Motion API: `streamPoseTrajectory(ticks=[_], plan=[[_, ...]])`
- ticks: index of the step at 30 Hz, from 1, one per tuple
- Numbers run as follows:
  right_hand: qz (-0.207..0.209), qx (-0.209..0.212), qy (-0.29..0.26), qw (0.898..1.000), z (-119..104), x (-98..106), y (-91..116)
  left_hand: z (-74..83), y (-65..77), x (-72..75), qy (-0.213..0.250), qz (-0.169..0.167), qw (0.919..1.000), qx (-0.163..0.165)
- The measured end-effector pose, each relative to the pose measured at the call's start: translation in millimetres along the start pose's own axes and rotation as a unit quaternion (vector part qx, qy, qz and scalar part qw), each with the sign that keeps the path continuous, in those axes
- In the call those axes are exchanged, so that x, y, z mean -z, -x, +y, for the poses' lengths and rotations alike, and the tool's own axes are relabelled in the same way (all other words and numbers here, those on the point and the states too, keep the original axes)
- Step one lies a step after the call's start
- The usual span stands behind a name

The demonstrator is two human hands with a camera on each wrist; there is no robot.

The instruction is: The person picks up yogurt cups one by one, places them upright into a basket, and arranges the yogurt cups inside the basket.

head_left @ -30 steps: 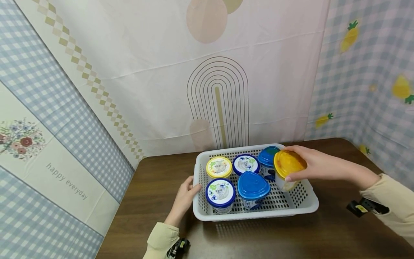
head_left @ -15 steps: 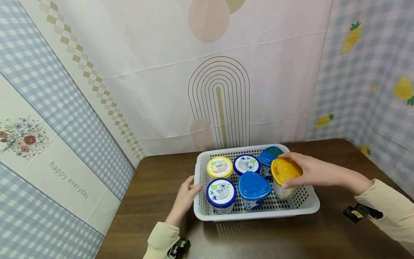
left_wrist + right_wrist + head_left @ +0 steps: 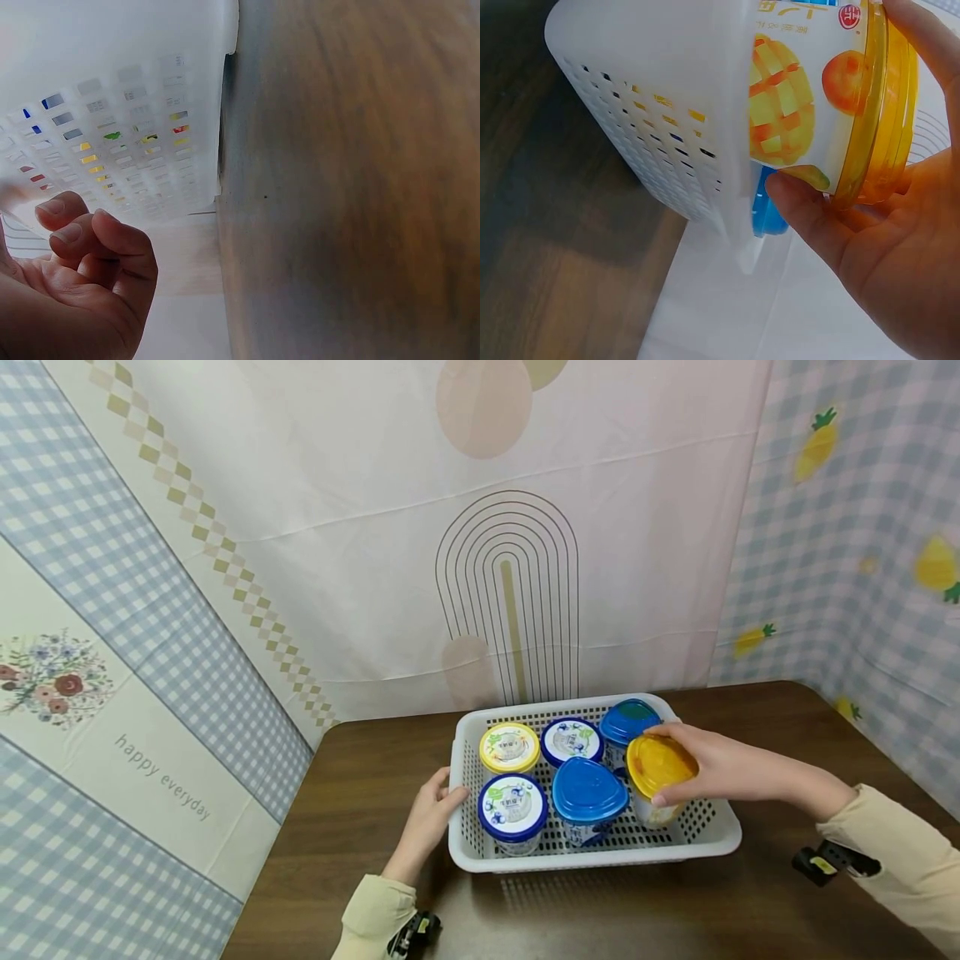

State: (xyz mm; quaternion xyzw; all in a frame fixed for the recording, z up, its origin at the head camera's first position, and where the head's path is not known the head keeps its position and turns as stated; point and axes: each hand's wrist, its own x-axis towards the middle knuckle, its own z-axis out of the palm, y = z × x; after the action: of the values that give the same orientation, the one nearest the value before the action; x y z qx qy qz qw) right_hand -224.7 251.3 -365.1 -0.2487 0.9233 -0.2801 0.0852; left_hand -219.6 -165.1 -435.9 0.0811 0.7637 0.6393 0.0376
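Note:
My right hand (image 3: 712, 767) grips a cup with a yellow lid (image 3: 660, 766), thumb on the near side and fingers on the far side. In the right wrist view this cup (image 3: 795, 105) shows a mango picture, partly below the rim of the white plastic basket (image 3: 585, 863). My left hand (image 3: 431, 812) holds the basket's left rim, its fingers curled (image 3: 124, 244) in the left wrist view. In the basket stand two cups with domed blue lids, a front one (image 3: 588, 789) and a back one (image 3: 628, 721). Whether the gripped cup touches the basket floor is hidden.
Also in the basket are a yellow-rimmed flat-lidded cup (image 3: 509, 747) and two blue-rimmed ones, at the front (image 3: 513, 807) and back (image 3: 572, 741). The basket stands on a dark wooden table (image 3: 360, 793). A patterned cloth (image 3: 375, 593) hangs behind it.
The right hand has brought the yellow-lidded cup slightly left, toward the front and lower into the basket. My left hand keeps its place on the rim.

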Motion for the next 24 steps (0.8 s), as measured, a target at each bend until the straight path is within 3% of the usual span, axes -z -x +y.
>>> streamPoseTrajectory(ticks=[24], plan=[[-0.016,-0.011,-0.009,1.000,4,-17,0,4.7,4.4,0.9,0.007,-0.001,1.0000,0.005]])
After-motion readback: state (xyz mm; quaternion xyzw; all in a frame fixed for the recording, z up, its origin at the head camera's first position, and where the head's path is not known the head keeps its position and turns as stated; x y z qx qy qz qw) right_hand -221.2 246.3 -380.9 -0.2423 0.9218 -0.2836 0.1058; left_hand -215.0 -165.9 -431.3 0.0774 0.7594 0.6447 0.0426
